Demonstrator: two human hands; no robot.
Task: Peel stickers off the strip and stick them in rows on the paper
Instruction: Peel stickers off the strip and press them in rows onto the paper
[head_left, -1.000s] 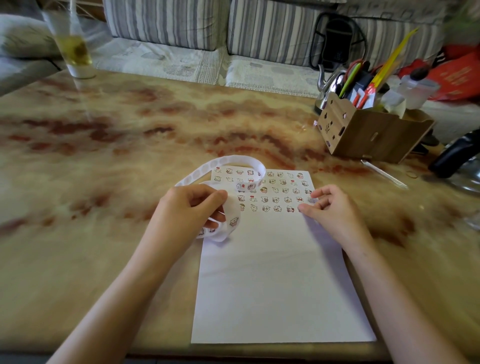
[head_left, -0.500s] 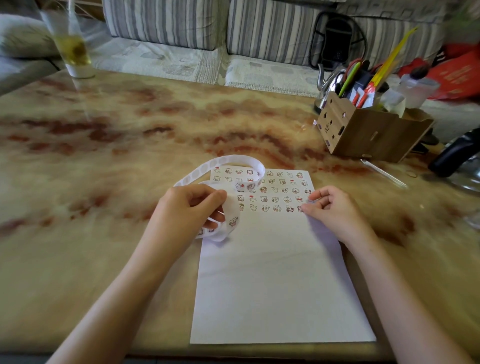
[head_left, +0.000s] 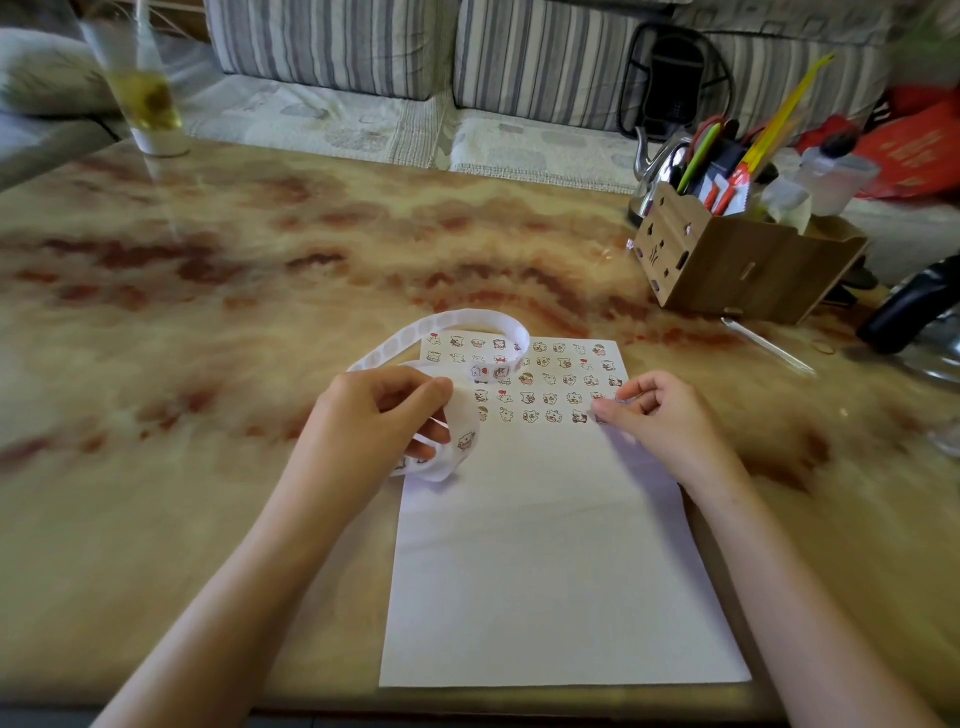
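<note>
The marbled brown tabletop (head_left: 260, 312) runs back to a striped sofa (head_left: 337, 47), with a glass (head_left: 145, 98) at its far left corner and a wooden organiser (head_left: 737, 270) of pens near its far right edge. Against the frames from a second ago I see almost nothing changed. The paper (head_left: 545, 571) lies in the same spot at the near edge and both hands keep their places. My view shows the left hand (head_left: 363, 431) over the paper's left edge, thumb and curled fingers pinching the strip (head_left: 467, 322), which loops over the paper's far left corner. The right hand (head_left: 675, 431) rests on the right edge, fingers loosely curled, thumb tip touching the right end of the lowest row of stickers (head_left: 550, 382). I cannot tell whether it holds one.
</note>
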